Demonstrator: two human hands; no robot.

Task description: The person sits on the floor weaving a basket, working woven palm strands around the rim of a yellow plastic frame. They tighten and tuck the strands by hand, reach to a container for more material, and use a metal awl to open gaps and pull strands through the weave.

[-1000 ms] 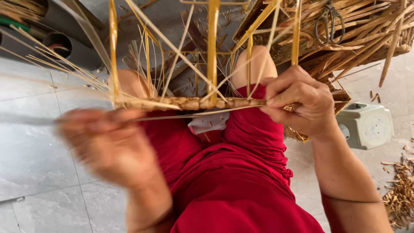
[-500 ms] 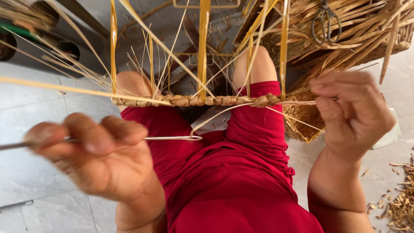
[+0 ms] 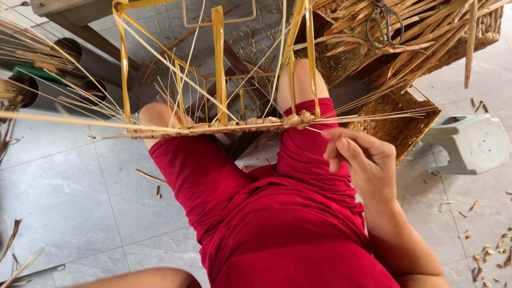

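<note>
One hand is fully seen: the right hand, loosely curled with the fingers apart, grasping nothing that can be made out; its fingertips hover just below and right of the braid's near end. The left hand is out of frame, only a forearm showing at the bottom edge, so its grip cannot be told.

Largest first, relative to the right hand:
- Red-clad lap directly beneath and left of the hand; work is propped across the knees.
- Wire frame, wrapped in yellow strips, standing up and away from the fingers.
- Woven braid, a horizontal plaited band across both knees, its right end just beside the fingertips.
- Thin straw strands fanning out right, passing just above the knuckles.

Handling, as judged: braid and strands are light, dry and springy; single strands likely brittle if kinked, slippery along the grain. Best taken near the braid, where the strands are bundled and stiffest, not at the free tips.

Containers:
- Large wicker basket, well above-right of the hand, holding loose reed offcuts with scissors laid on top.
- Smaller woven basket, just right of the hand; contents not discernible.
- Pale plastic stool, further right, nothing on it.
</note>
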